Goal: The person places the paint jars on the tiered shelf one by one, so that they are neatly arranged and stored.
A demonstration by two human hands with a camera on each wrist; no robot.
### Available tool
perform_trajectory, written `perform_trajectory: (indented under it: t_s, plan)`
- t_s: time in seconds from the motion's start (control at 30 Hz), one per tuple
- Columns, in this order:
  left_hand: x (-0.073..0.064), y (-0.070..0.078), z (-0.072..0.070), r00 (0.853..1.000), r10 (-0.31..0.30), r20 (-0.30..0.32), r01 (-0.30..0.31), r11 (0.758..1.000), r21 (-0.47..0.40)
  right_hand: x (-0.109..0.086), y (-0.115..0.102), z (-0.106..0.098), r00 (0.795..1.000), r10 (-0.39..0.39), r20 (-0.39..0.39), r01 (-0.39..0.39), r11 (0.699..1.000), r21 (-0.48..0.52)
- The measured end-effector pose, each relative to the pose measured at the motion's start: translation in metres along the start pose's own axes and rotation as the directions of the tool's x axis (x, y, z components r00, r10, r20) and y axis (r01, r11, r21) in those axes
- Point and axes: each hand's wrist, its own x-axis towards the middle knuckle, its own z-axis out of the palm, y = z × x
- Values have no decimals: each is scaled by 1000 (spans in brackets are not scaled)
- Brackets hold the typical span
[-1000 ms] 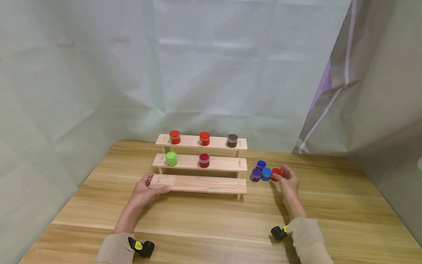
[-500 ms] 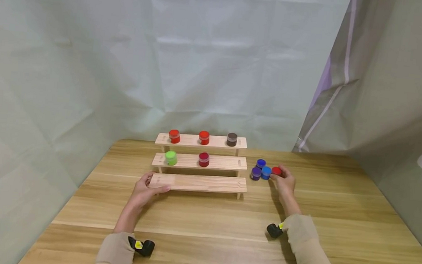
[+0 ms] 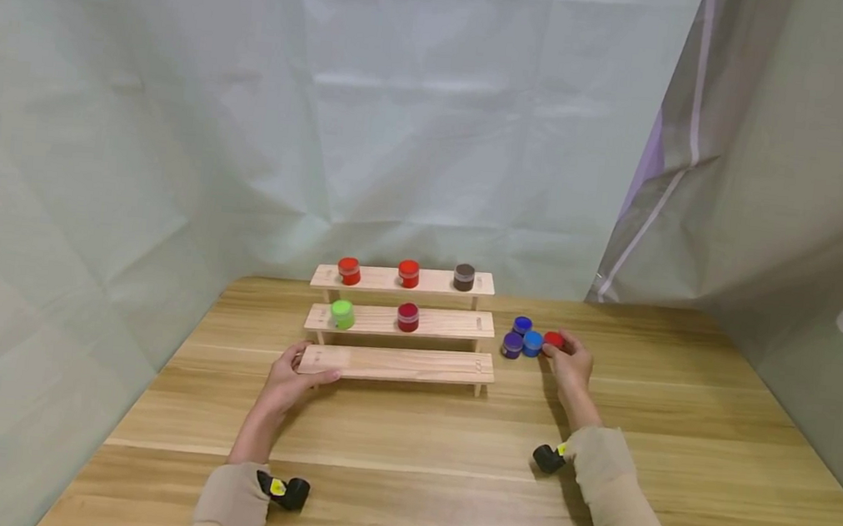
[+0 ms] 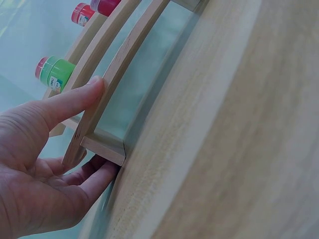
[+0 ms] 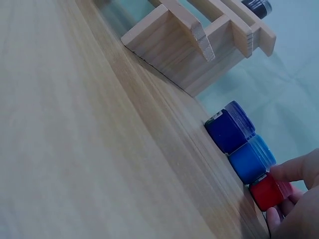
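A three-tier wooden display rack (image 3: 397,364) stands on the table. My left hand (image 3: 289,381) grips the left end of its lowest shelf, thumb on the front edge and fingers curled round the end, as the left wrist view shows. To the right of the rack, my right hand (image 3: 572,368) pinches a small red paint jar (image 5: 266,193) between thumb and fingers. That jar touches a light blue jar (image 3: 532,344) beside it. A purple jar (image 3: 512,345) and a dark blue jar (image 3: 522,327) stand close by.
The top shelf bears two red jars (image 3: 349,271) (image 3: 409,274) and a dark one (image 3: 464,278). On the middle shelf sit a green jar (image 3: 342,315) and a dark red jar (image 3: 407,317). A pale curtain (image 3: 418,129) hangs behind the wooden table (image 3: 403,470).
My right hand has shifted slightly left and closed in on the red jar, which it now pinches. The left hand stays on the rack's lowest shelf.
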Motion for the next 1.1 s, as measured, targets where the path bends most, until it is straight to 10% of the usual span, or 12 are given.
perform_trajectory:
  t_s: [1.1]
  plan:
    - [1, -1, 0, 1000, 0, -5, 0, 1000, 6, -8, -20, -2, 1000, -15, -5, 16, 992, 122]
